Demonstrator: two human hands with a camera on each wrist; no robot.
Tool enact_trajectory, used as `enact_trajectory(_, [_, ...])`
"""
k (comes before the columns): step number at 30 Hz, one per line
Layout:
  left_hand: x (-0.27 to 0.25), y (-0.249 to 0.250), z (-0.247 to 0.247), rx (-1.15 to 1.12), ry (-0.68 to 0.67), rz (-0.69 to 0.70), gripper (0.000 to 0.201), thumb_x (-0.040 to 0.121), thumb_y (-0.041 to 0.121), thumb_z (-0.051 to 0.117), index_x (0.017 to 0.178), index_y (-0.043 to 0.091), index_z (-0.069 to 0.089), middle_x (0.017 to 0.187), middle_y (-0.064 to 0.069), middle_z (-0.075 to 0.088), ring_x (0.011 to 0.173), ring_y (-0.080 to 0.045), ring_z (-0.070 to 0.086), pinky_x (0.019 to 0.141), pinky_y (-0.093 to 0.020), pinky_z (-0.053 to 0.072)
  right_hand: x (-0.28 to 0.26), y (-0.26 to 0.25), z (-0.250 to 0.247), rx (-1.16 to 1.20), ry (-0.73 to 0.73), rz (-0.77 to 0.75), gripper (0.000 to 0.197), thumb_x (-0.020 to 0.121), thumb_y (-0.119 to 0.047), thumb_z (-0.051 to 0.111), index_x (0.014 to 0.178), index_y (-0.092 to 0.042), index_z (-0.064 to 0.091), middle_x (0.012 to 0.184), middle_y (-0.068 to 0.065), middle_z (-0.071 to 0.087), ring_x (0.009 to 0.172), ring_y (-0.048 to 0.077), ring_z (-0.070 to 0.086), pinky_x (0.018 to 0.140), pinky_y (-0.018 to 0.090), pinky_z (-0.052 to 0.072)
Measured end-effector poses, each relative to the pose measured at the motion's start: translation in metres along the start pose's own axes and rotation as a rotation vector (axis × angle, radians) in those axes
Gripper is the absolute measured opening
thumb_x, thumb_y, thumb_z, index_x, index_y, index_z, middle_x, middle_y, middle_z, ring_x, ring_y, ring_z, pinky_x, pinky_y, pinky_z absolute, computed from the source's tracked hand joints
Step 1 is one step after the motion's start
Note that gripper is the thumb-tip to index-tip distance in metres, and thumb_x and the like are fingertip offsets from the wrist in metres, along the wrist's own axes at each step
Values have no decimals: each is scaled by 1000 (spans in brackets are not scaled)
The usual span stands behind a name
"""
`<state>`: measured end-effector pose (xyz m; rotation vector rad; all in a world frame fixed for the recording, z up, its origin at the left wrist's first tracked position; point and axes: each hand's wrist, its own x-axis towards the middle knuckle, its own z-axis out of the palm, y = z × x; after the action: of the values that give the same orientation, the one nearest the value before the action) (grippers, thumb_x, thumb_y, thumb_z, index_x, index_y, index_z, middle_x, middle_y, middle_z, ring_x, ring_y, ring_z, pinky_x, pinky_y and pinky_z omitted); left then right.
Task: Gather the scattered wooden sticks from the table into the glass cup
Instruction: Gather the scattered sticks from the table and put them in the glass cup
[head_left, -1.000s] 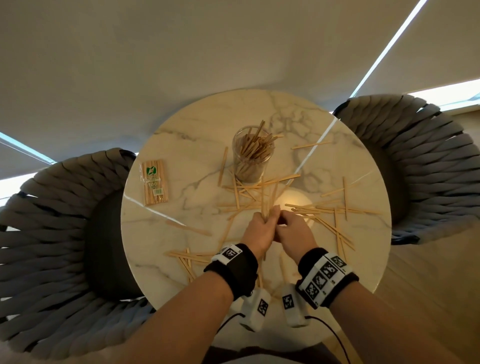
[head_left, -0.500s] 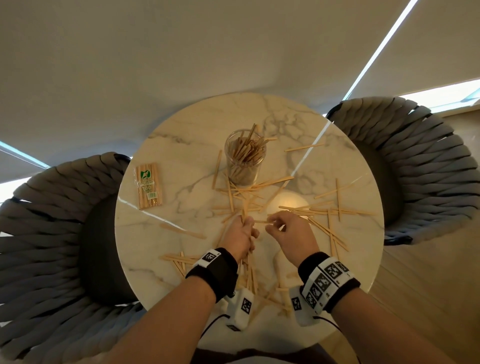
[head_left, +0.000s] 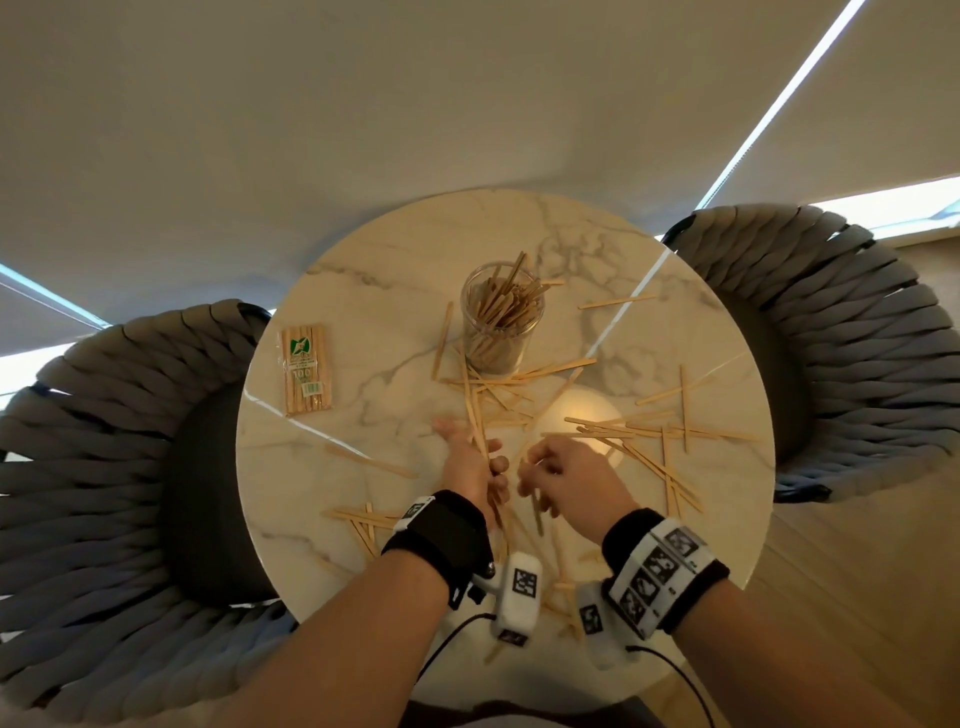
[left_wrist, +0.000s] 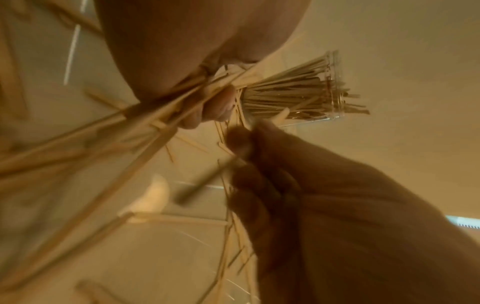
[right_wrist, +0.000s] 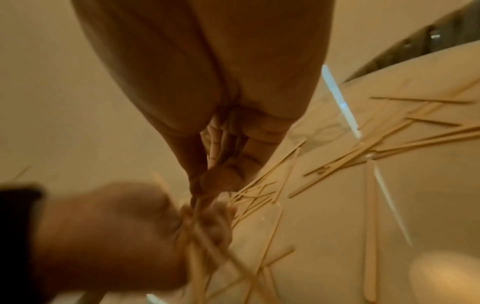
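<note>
A glass cup (head_left: 501, 322) packed with wooden sticks stands on the far middle of the round marble table (head_left: 363, 291). Loose sticks (head_left: 639, 431) lie scattered around it, mostly in front and to the right. My left hand (head_left: 491, 467) grips a bundle of sticks (head_left: 477, 426) just in front of the cup; the left wrist view shows them fanning past the palm (left_wrist: 155, 123) with the cup (left_wrist: 311, 96) behind. My right hand (head_left: 530, 475), a little to the right, is curled and pinches a single stick (head_left: 536, 512). The right wrist view is blurred.
A sealed pack of sticks (head_left: 306, 369) lies at the table's left side. Woven grey chairs stand at the left (head_left: 104, 467) and the right (head_left: 841, 338). More sticks lie near the front edge (head_left: 363, 519).
The hands, joined over the bundle a second ago, have come apart. The left hand keeps the bundle; the right hand has drawn away to the right with one stick.
</note>
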<state>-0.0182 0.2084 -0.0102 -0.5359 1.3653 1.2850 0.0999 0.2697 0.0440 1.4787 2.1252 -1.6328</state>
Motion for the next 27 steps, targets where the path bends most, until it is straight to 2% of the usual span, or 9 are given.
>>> enact_trajectory(3, [-5, -3, 12, -142, -80, -50, 97, 76, 97, 15, 90, 12, 60, 58, -6, 53, 50, -20, 53, 61, -30, 47, 0, -1, 19, -168, 93, -30, 8, 94, -28, 66, 90, -22, 65, 75, -2, 71, 64, 13, 68, 63, 28, 58])
enact_trajectory(6, [-4, -7, 14, -51, -165, -22, 116, 61, 106, 26, 117, 12, 66, 87, -13, 68, 78, -26, 69, 75, -35, 54, 4, -5, 21, -245, 179, -40, 11, 94, -29, 64, 87, -20, 67, 75, -3, 69, 68, 13, 67, 71, 33, 60])
enact_trajectory(8, [-2, -11, 12, 123, -179, 64, 99, 69, 97, 45, 108, 9, 68, 96, -15, 68, 88, -28, 67, 76, -38, 52, 7, -7, 21, -262, 174, -45, 11, 94, -22, 60, 87, -17, 68, 75, 0, 69, 69, 16, 67, 72, 36, 60])
enact_trajectory(10, [0, -15, 10, 240, -143, 170, 67, 92, 66, 58, 101, 0, 69, 87, -17, 66, 79, -28, 65, 68, -38, 50, 7, -10, 21, -321, 93, -98, 17, 93, -12, 56, 98, -15, 72, 79, 4, 71, 70, 19, 69, 74, 38, 60])
enact_trajectory(13, [12, -13, 3, 349, 39, 273, 41, 107, 39, 46, 83, 9, 61, 68, -6, 59, 59, -20, 56, 60, -33, 45, 2, -10, 12, -237, -57, -154, 20, 95, -21, 61, 106, -25, 77, 92, -5, 68, 69, 19, 70, 68, 32, 60])
enact_trajectory(15, [16, -5, -5, 392, 44, 309, 40, 110, 38, 39, 85, 11, 56, 60, 1, 51, 51, -14, 47, 55, -30, 43, -1, -8, 1, -93, -36, -115, 18, 95, -30, 63, 105, -26, 78, 98, -12, 67, 70, 17, 71, 63, 31, 61])
enact_trajectory(21, [-11, -3, -16, 908, -363, 471, 47, 97, 63, 52, 91, 17, 59, 69, 6, 49, 53, -10, 45, 51, -26, 43, 23, -10, -23, 97, 356, -107, 41, 105, -38, 45, 143, -24, 51, 134, -7, 54, 113, 9, 56, 96, 26, 41])
enact_trajectory(24, [-20, -4, -6, 1017, -483, 449, 53, 96, 53, 61, 98, 0, 58, 71, -2, 48, 54, -14, 45, 50, -26, 43, 22, -21, -26, 94, 171, -87, 36, 106, -42, 38, 124, -25, 65, 120, -11, 66, 113, 9, 60, 95, 29, 43])
enact_trajectory(27, [-26, -7, 6, 1039, -488, 437, 16, 99, 13, 52, 85, 6, 55, 69, -6, 49, 49, -15, 45, 47, -27, 43, 12, -26, -17, -67, -69, -82, 43, 106, -47, 34, 111, -26, 71, 108, -10, 70, 104, 10, 63, 91, 29, 47])
